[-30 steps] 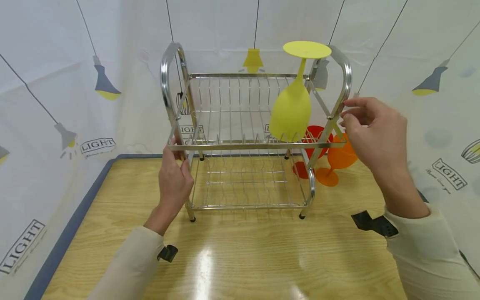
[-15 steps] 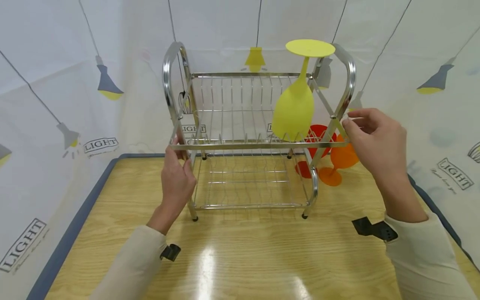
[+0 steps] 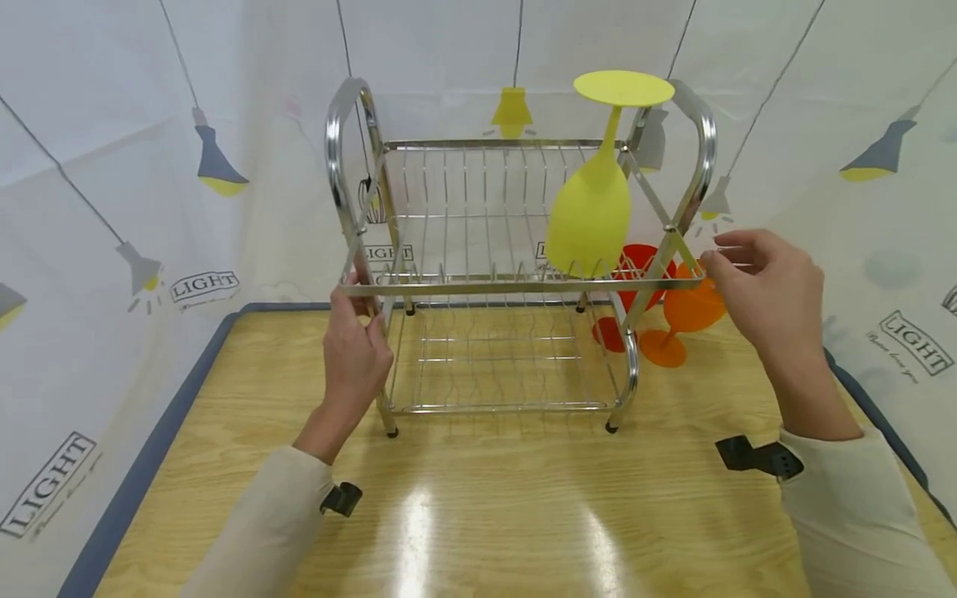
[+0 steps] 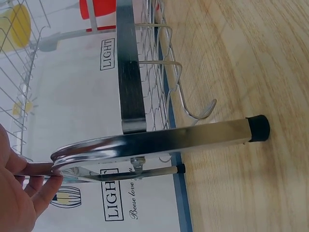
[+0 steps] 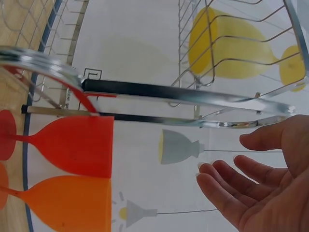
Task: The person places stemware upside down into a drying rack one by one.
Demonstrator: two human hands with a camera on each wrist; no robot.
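Head view: a two-tier chrome dish rack point(image 3: 516, 288) stood on a wooden table point(image 3: 493, 498), its long front rail facing the person. On the near left side, the left hand point(image 3: 355, 357) gripped the frame just below the upper tier; the left wrist view showed its thumb and fingers clamped on a metal bar there. On the near right side, the right hand point(image 3: 781, 295) hung just beside the corner of the upper tier; the right wrist view showed its fingers loosely bent and apart from the thumb, though whether the thumb touched the metal could not be told. At the right end of the upper tier, a yellow wine glass point(image 3: 591, 216) rested upside down, its round foot uppermost. Right of the rack, a red goblet point(image 5: 79, 147) stood upright on the table, with an orange goblet point(image 5: 77, 200), also upright, nearer and farther right. On the far side, a white backdrop point(image 3: 449, 41) bore printed pendant lamps point(image 3: 512, 110) and the word LIGHT. Cream sleeves point(image 3: 262, 507) covered the person's forearms.
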